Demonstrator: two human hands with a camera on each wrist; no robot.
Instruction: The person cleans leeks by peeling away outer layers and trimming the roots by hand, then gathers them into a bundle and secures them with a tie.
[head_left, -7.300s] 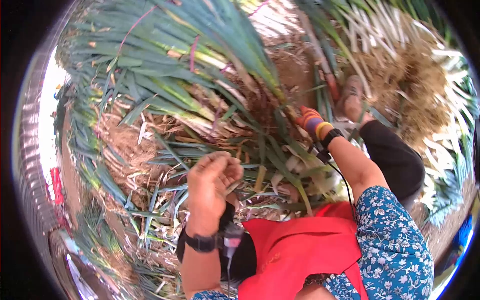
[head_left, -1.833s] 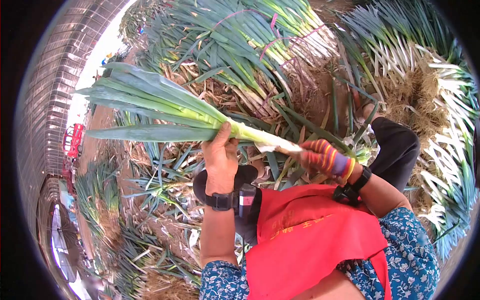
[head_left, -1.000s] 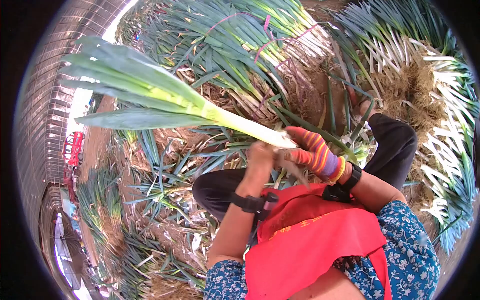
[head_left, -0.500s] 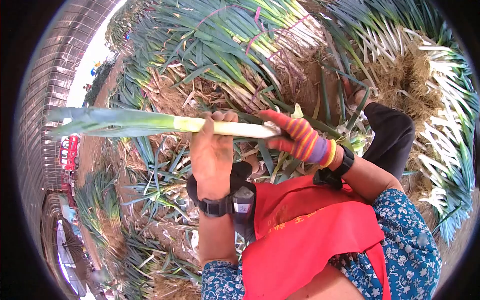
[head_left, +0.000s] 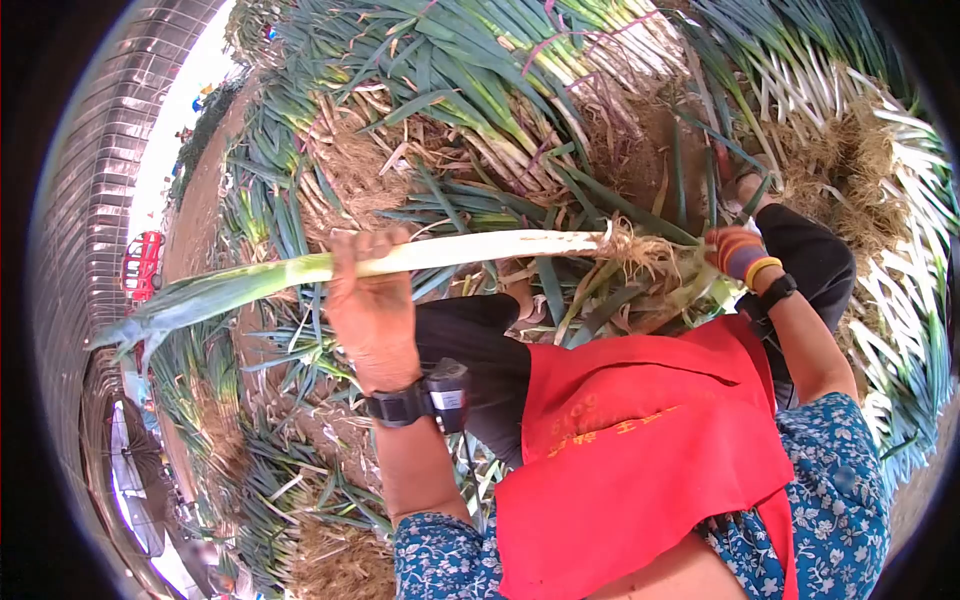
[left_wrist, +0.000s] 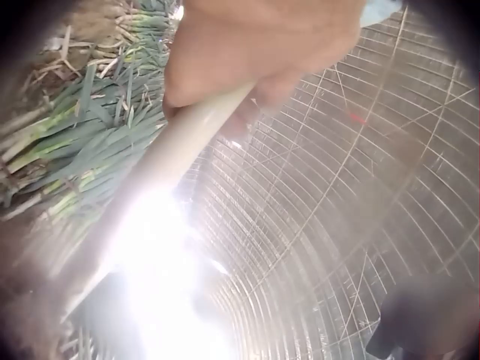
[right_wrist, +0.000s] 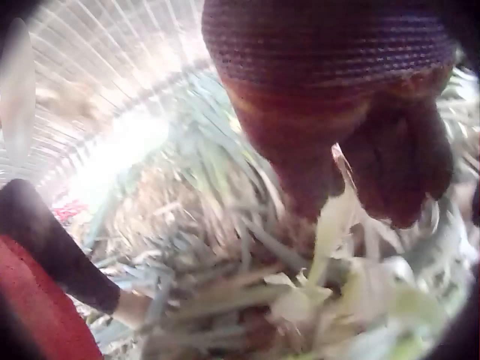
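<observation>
My bare left hand [head_left: 372, 320] grips a long leek [head_left: 490, 247] around its shank, held roughly level across the front of the body. Its pale green leaves [head_left: 215, 290] point left, and its stringy roots [head_left: 632, 248] hang at the right end. In the left wrist view the white shank [left_wrist: 187, 139] slants down out of the fist. My right hand [head_left: 740, 256], in a striped knitted glove, is out to the right, apart from the roots. Seen from the right wrist, its fingers are curled, with a pale strip of peeled leaf [right_wrist: 331, 229] at them.
Bundles of leeks [head_left: 440, 90] tied with purple string lie ahead. Cleaned white leeks [head_left: 895, 290] are piled at the right, roots inward. Leaf scraps [head_left: 600, 300] cover the ground between the legs. A red apron [head_left: 640, 420] covers the lap.
Earlier both hands worked together on the leek, and its outer leaves came away. Now the left hand has shifted left with the slimmer leek, while the right hand has pulled away to the right.
</observation>
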